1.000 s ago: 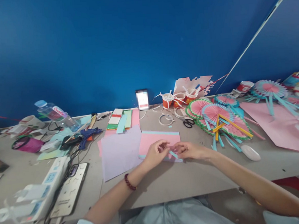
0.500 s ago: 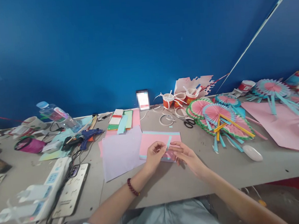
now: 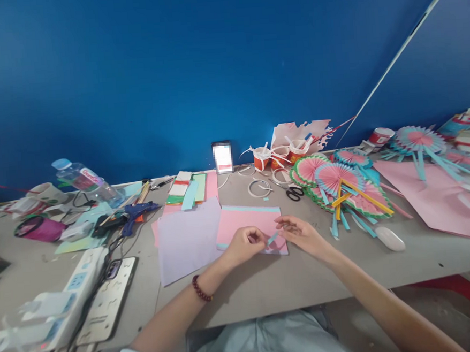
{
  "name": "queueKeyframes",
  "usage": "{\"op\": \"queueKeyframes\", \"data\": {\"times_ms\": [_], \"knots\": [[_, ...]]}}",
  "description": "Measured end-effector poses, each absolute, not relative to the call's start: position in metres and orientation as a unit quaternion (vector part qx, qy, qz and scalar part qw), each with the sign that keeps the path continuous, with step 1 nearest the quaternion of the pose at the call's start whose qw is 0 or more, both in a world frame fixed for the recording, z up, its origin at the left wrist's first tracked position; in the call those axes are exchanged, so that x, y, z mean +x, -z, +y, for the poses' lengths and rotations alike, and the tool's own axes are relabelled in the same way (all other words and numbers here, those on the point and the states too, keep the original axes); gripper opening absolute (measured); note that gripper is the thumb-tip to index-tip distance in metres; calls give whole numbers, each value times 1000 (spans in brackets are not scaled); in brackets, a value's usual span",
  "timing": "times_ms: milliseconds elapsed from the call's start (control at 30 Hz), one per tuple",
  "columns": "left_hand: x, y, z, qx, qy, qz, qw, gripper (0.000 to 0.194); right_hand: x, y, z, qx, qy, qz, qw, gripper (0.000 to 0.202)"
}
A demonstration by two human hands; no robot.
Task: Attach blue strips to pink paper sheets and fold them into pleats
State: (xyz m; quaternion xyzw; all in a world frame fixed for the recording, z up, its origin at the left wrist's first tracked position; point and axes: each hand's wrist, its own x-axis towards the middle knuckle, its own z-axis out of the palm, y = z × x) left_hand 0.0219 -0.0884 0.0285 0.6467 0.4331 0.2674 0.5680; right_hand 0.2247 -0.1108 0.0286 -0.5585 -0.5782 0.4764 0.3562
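Observation:
A short light-blue paper strip [image 3: 272,239] is pinched between the thumb and fingers of my left hand [image 3: 246,246]. It slants up to the right, toward my other hand. My right hand [image 3: 302,238] hovers by the strip's far end, its fingers stretched out and slightly apart; whether a fingertip touches the strip is hard to see. Beneath both hands lies a pink sheet [image 3: 248,223] with light-blue bands along its top and bottom edges. A lavender sheet [image 3: 189,243] lies beside it on the left.
Pleated paper fans [image 3: 340,179], black-handled scissors [image 3: 295,194] and a white mouse [image 3: 390,238] lie to the right. Red cups [image 3: 261,158] stand behind. On the left are a blue glue gun [image 3: 135,216], a power strip [image 3: 76,294], a phone [image 3: 107,300] and a bottle [image 3: 88,181].
My right hand has drawn away to the right from my left, and its fingers have spread. The blue strip has tipped from nearly upright to a lower slant, still in my left hand.

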Motion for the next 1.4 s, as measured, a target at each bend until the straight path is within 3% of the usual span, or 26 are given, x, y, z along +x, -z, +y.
{"op": "queueKeyframes", "data": {"times_ms": [200,367,533,867,1200,1400], "knots": [[21,-33,-86,675,-236,421,558,9,230,-32,-106,-531,-452,-660,281,21],[23,-28,-84,674,-243,418,558,8,234,-32,-108,-531,-443,-677,252,19],[29,-17,-83,670,-238,432,555,22,235,-23,-112,-557,-432,-669,236,16],[29,-14,-76,695,-186,412,559,21,232,-20,-113,-573,-369,-702,206,13],[31,-23,-83,809,-148,433,369,13,234,-16,-111,-562,-338,-727,201,14],[30,-19,-76,767,-146,419,463,15,234,-19,-111,-558,-357,-722,198,16]]}}
